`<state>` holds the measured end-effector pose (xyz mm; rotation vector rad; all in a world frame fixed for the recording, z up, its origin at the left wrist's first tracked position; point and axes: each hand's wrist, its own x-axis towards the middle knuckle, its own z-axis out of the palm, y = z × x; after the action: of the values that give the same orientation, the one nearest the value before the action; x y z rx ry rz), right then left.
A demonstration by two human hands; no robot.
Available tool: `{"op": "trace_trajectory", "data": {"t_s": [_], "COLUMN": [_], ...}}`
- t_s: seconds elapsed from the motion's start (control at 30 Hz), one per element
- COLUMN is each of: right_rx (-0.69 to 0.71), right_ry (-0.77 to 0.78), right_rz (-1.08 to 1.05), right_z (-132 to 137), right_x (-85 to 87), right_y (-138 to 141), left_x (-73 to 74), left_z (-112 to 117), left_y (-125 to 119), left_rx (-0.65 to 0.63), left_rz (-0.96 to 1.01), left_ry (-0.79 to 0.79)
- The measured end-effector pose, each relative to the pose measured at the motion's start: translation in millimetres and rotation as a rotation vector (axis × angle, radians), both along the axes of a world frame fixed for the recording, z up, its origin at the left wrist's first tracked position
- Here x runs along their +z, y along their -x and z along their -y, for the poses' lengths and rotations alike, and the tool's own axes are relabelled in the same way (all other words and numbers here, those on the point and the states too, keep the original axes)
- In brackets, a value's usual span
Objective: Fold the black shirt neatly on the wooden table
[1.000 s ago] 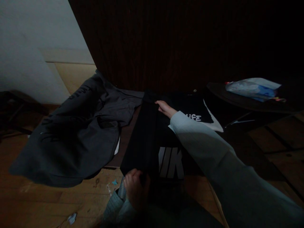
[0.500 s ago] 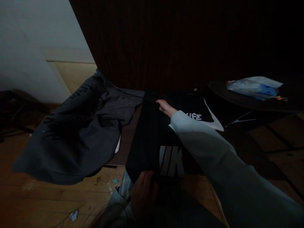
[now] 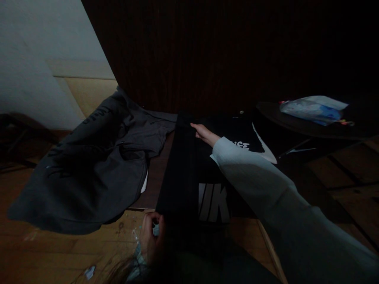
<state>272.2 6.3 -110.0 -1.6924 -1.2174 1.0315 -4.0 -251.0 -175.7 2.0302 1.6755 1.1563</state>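
A black garment (image 3: 180,169) with large pale letters lies folded over a dark brown table (image 3: 156,175), its front hanging over the near edge. My left hand (image 3: 151,234) is at the garment's near left corner, fingers curled with the tips pinched at the cloth edge. Farther back, my right hand (image 3: 205,133) rests on the upper part of the same garment, its fingertips closed on the fabric. Under my right forearm, a black cloth with white lettering (image 3: 244,136) shows beside a white edge. To the left, a grey sleeveless garment (image 3: 97,165) is spread out, draping over the table's edge.
A dark wooden panel (image 3: 183,55) rises behind the table. On the right, a plastic package (image 3: 314,109) lies on a dark round stool (image 3: 272,114). Small scraps (image 3: 89,272) lie on the wooden floor (image 3: 53,252). A dark chair-like object (image 3: 17,138) stands at far left.
My left hand has moved left from the garment's front to its near left corner. My right hand stays at nearly the same place on the fabric. The view has shifted slightly.
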Motion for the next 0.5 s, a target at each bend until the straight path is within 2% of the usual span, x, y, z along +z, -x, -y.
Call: {"op": "trace_trajectory", "data": {"t_s": [0.1, 0.17, 0.27, 0.37, 0.43, 0.5], "right_rx": [0.026, 0.025, 0.024, 0.013, -0.003, -0.02], "right_ry": [-0.014, -0.045, -0.089, -0.111, -0.14, -0.181], "right_rz": [0.181, 0.249, 0.342, 0.404, 0.433, 0.452], "right_z": [-4.9, -8.2, -11.3, -11.9, -10.9, -8.7], "right_x": [9.7, 16.3, 22.1, 22.8, 23.5, 26.1], "right_y": [-5.4, -9.9, -15.0, -19.7, -25.1, -33.7], "left_x": [-19.4, -25.9, -26.8, -24.2, -23.5, -22.6], "left_z": [-3.1, -2.4, 1.8, 6.1, 6.4, 3.3], "left_y": [14.9, 15.1, 6.0, 1.7, 9.2, 25.3], "left_rx": [0.035, -0.004, -0.058, -0.012, 0.005, -0.017], "left_rz": [-0.004, 0.005, 0.049, 0.101, 0.079, -0.062], "left_ry": [0.03, 0.049, 0.108, 0.179, 0.172, 0.08]}}
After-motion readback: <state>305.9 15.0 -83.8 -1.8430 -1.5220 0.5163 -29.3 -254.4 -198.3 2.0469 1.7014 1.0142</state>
